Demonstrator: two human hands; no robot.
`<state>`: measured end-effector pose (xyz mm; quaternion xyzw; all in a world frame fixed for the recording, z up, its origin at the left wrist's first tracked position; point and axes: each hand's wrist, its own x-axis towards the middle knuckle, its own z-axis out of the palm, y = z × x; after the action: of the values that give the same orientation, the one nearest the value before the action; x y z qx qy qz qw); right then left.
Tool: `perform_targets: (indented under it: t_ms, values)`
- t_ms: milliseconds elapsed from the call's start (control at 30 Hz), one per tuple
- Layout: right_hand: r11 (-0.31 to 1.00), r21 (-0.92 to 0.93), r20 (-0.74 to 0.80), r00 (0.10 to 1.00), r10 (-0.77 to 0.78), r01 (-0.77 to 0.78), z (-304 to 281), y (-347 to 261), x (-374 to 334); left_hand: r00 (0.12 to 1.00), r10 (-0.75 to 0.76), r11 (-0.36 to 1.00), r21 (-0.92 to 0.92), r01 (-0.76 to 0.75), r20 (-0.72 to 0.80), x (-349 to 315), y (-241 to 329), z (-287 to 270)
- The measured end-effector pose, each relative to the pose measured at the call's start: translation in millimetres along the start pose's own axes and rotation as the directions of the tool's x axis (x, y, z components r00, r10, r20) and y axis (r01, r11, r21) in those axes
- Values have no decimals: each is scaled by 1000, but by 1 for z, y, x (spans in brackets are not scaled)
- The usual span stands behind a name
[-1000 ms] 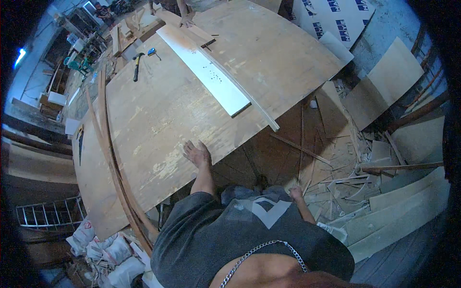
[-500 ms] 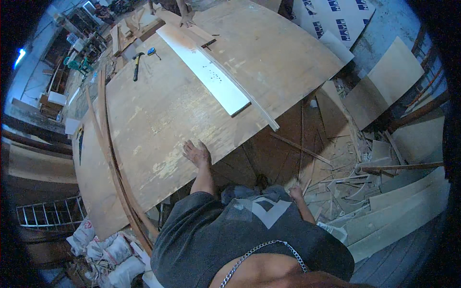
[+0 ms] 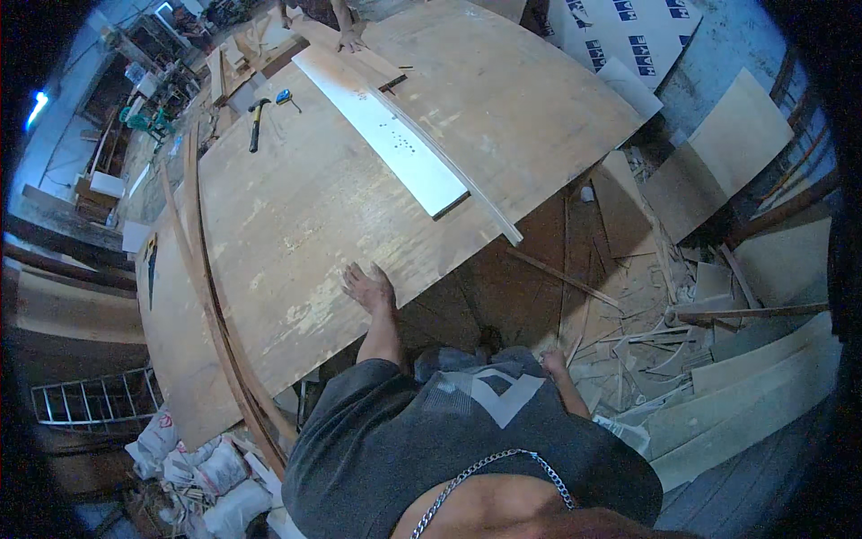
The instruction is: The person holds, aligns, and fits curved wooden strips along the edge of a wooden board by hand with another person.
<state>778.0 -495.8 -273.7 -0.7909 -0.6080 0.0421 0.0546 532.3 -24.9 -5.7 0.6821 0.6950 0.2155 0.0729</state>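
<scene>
Co-worker [image 3: 321,10] cut off at top; right-hand fingers [image 3: 548,358] indistinct.

Plywood worktop [image 3: 296,216]: big flat tan sheet, near edge slanting up to the right in view, pale scuffed patches concentrated toward that edge. Left hand [image 3: 369,288] flat on it near that edge, fingers spread, nothing gripped. Right hand [image 3: 554,361] down beside the body, clear of the sheet; contents unclear. White-faced board [image 3: 395,148]: long, narrow, lying flat on the ply, dark near end, dark specks mid-length, brownish toward far end. Thin pale strip [image 3: 497,216] alongside its right edge, near end poking past the ply edge.
</scene>
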Motion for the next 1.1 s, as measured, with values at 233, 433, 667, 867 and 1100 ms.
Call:
perform_targets:
  t_ms: [233,433,667,867,1100]
  values:
    - [66,538,633,454,627,-840,-96,-67,63,997,-53,998,28,54,-54,1,-24,-6]
    - [278,655,469,666,581,-703,-73,-56,49,998,-4,999,48,8,-65,2,-25,8]
    - [178,569,582,546,602,-803,-48,-46,48,998,-43,997,60,46,-48,2,-31,0]
    - [769,401,309,864,397,-497,20,-11,19,999,-31,998,55,32,-34,2,-17,-1]
    - [201,513,635,526,566,-835,-25,-41,41,996,1,998,64,5,-94,2,-29,-1]
